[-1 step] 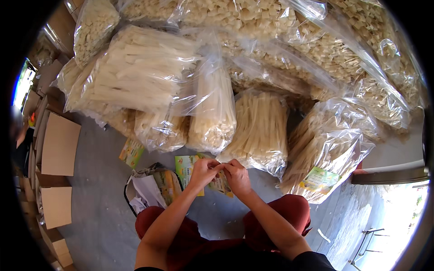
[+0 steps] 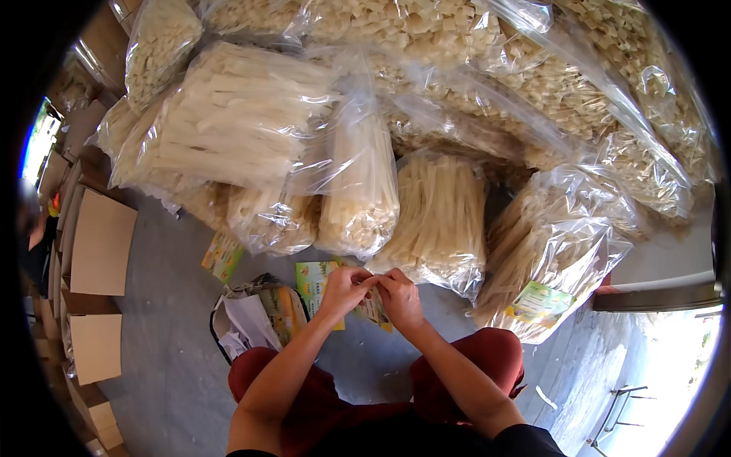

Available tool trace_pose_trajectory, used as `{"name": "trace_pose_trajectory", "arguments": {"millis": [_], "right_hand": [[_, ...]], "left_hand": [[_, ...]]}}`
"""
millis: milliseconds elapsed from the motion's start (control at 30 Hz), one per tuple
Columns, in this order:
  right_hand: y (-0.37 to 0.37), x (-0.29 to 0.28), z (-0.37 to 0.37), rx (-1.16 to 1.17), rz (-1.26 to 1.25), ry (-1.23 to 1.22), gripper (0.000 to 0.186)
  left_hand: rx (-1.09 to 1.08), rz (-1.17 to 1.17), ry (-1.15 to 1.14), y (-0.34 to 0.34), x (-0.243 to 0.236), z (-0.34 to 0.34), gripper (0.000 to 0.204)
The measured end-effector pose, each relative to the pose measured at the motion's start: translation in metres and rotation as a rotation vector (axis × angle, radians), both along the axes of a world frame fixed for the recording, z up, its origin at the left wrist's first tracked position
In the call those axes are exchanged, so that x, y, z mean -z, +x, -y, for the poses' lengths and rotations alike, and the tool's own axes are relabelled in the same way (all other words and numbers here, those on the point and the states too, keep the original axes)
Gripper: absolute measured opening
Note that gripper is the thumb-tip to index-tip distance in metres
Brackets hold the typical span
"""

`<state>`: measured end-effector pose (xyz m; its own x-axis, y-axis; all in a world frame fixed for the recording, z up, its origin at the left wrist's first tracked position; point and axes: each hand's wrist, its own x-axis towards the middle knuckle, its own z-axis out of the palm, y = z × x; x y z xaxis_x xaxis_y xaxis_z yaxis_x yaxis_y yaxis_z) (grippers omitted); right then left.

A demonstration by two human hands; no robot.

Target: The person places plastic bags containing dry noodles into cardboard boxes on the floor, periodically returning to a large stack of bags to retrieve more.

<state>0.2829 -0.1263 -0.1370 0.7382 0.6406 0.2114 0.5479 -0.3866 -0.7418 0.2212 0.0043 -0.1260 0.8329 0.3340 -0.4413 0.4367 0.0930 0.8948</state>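
My left hand (image 2: 344,292) and my right hand (image 2: 400,298) meet over the floor in front of my knees, thumbs and fingers pinched together. Whatever lies between the fingertips is too small to make out. Under and beside them are a green-and-yellow printed label sheet (image 2: 310,280) and another printed label (image 2: 373,311). Just beyond my hands stands a clear plastic bag of pale, flat dried strips (image 2: 435,217), with a similar bagged bundle (image 2: 358,186) to its left. To the right leans a bag of strips (image 2: 506,251) with a printed label (image 2: 539,303) on its front.
An open dark-rimmed bag (image 2: 216,329) with white paper and printed sheets sits by my left knee. Another label (image 2: 221,256) lies beyond it. Cardboard boxes (image 2: 103,244) line the left, near a partly visible person (image 2: 34,236). Large bags of strips (image 2: 426,30) pile up ahead.
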Motion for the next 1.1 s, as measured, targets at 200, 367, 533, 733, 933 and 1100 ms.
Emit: {"name": "trace_pose_trajectory", "arguments": {"millis": [200,367,533,733,933,1100], "right_hand": [[0.000,-0.012,-0.005,0.000,-0.173,0.106,0.011],[0.010,-0.012,0.000,-0.024,-0.278,0.053,0.010],[0.008,-0.010,-0.002,-0.066,-0.048,-0.009,0.008],[0.005,-0.015,-0.003,-0.085,0.046,-0.160,0.013],[0.003,-0.012,0.000,-0.078,0.100,-0.208,0.014],[0.002,-0.013,0.003,-0.074,0.191,-0.254,0.012]], "left_hand": [[-0.022,0.039,0.023,-0.001,0.004,0.001,0.014],[-0.012,0.075,0.039,-0.002,0.011,0.003,0.015],[0.075,0.108,0.254,-0.002,0.017,0.004,0.014],[-0.022,0.067,-0.047,0.001,0.018,0.010,0.013],[-0.018,0.073,-0.121,0.003,0.012,0.011,0.014],[-0.012,0.079,-0.090,0.004,0.008,0.011,0.015]]}}
